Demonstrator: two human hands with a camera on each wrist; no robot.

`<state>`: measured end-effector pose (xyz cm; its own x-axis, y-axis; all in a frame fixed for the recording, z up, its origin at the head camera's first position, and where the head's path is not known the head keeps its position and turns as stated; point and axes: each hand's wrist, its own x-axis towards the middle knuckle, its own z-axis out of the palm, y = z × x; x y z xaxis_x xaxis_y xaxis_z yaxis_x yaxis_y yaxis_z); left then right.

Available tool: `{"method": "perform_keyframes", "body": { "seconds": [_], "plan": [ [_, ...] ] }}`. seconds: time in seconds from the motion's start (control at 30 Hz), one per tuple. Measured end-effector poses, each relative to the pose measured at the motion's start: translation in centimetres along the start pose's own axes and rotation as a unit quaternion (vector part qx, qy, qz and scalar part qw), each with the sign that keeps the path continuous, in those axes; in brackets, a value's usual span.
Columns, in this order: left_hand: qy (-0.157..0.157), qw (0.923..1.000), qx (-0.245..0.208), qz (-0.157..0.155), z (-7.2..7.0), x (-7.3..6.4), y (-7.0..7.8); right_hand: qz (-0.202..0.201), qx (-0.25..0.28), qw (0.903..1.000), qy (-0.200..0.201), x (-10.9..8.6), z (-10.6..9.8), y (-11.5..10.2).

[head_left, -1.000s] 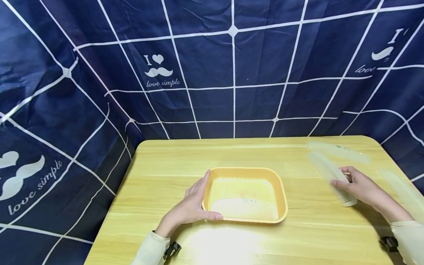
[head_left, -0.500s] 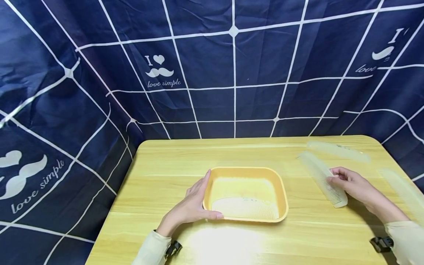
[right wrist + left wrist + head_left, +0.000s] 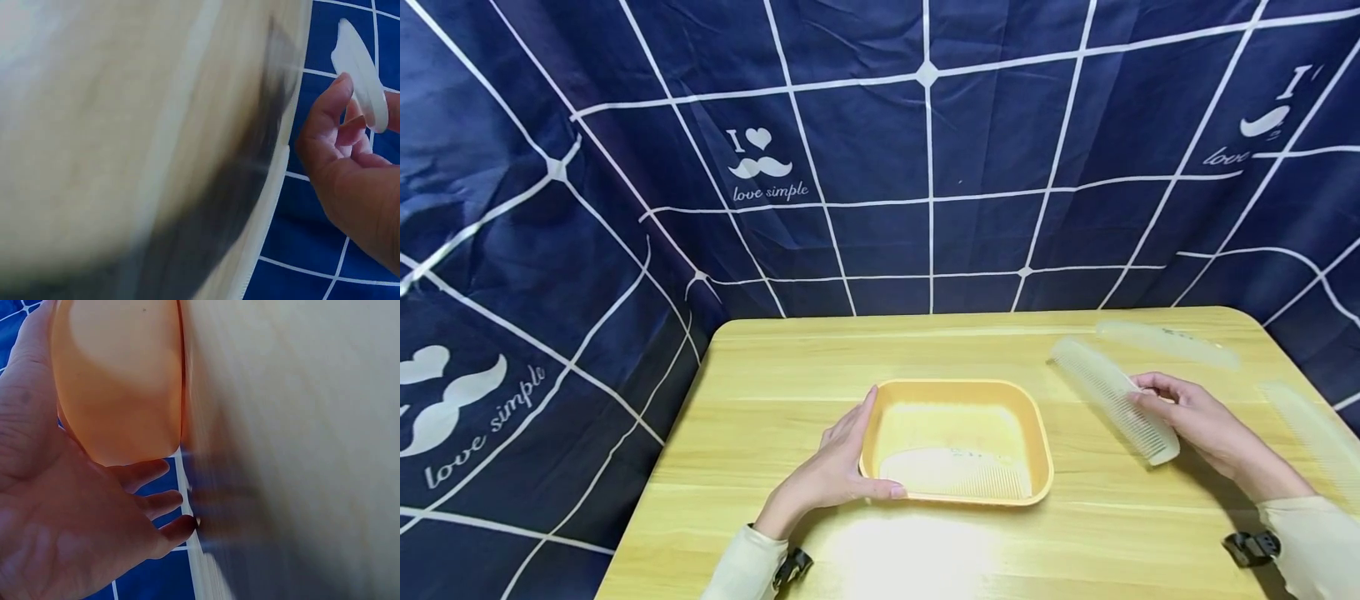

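My left hand rests on the left end of a yellow-orange plastic tray, its thumb along the front rim and its fingers straight beside the left wall. In the left wrist view that hand lies against the tray's outer wall. A pale translucent comb lies inside, along the front wall. To the right of the tray, my right hand pinches another pale comb between thumb and fingers. The right wrist view shows this comb above the right hand, clear of the table edge.
Two more pale combs lie on the wooden table: one comb near the back right, another comb by the right edge. Blue curtain with white lines encloses the back and sides.
My right hand has moved left with its comb, nearer to the tray, and the comb has tilted to show its teeth more plainly. The left hand and the tray have stayed put.
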<state>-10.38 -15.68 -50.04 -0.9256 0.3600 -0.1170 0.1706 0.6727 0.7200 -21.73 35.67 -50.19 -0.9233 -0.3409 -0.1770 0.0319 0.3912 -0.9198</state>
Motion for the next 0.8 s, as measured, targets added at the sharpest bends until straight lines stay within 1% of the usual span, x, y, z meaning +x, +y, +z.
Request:
{"method": "perform_keyframes", "body": {
  "seconds": [0.2,0.33,0.43,0.63,0.8],
  "plan": [
    [0.004,1.0000,0.003,0.002,0.0,-0.1,0.0,-0.014,0.015,0.9998,0.004,0.2,0.6,-0.5],
    [0.007,1.0000,0.005,0.004,0.0,-0.1,-0.1,-0.037,0.046,0.9983,-0.004,0.4,1.0,-0.9],
    [0.007,1.0000,0.005,0.006,0.1,-0.1,-0.1,-0.050,0.075,0.9959,-0.013,0.5,1.2,-1.2],
    [0.004,1.0000,-0.003,0.006,0.1,0.0,0.0,-0.060,0.118,0.9910,-0.017,0.7,1.6,-1.9],
    [0.003,1.0000,-0.003,0.005,0.0,0.0,0.0,-0.079,0.154,0.9841,-0.040,0.9,1.7,-2.6]
  ]
}}
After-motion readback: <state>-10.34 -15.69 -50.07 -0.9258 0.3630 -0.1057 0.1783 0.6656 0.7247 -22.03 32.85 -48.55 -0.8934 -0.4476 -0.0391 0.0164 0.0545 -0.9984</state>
